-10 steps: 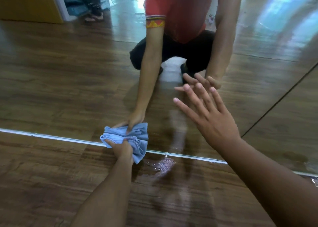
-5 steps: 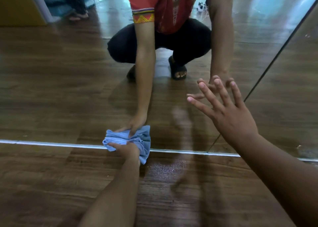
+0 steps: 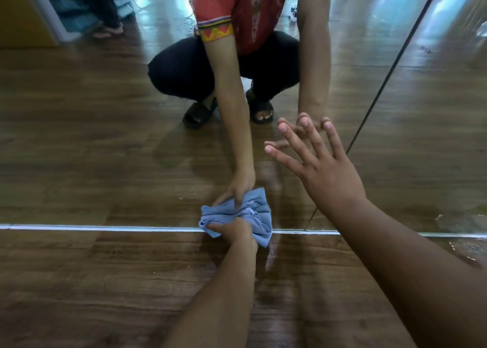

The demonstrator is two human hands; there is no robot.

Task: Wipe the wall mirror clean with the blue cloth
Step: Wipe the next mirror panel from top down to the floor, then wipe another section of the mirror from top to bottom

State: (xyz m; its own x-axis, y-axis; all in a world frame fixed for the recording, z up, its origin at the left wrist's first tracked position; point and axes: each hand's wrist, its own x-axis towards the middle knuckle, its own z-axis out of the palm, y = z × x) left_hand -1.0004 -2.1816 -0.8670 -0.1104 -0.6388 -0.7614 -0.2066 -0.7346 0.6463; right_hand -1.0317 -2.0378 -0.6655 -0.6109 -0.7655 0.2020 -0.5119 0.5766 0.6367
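The floor (image 3: 92, 281) is of dark brown wood-look planks and shines a little, with a wet patch (image 3: 271, 255) near the centre. A thin pale strip (image 3: 105, 227) crosses it from 9 to 3 o'clock. At 11 o'clock stands a yellow panel (image 3: 21, 12) with a white edge, and bright light falls at 12 o'clock.
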